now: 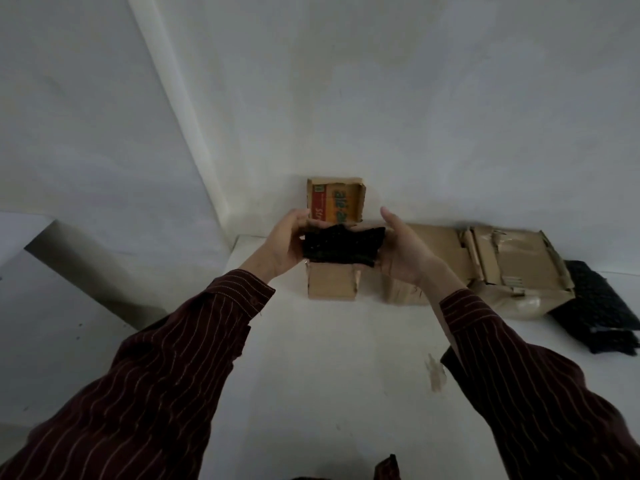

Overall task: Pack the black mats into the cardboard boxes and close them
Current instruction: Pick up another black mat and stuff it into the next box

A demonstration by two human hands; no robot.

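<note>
Black mat (341, 247), one dark, rough-looking folded piece, is at the centre of the frame, just above one small cardboard box (330, 284) on the white table (311, 375). I see the left hand (284, 244) gripping its left end with curled fingers. The right hand (403, 252) holds the right end, thumb raised. Behind them stands the box's open flap (334, 202), printed red and orange. At the right I count one larger crumpled box (502, 268) and one pile of black mats (595, 313).

- Your left hand (285, 244) grips one end of the black mat (341, 245).
- Your right hand (403, 252) cups the opposite end, thumb pointing up, fingers hidden beneath.
- Both arms reach forward in dark striped sleeves (173, 358), hands level, palms facing each other.
</note>
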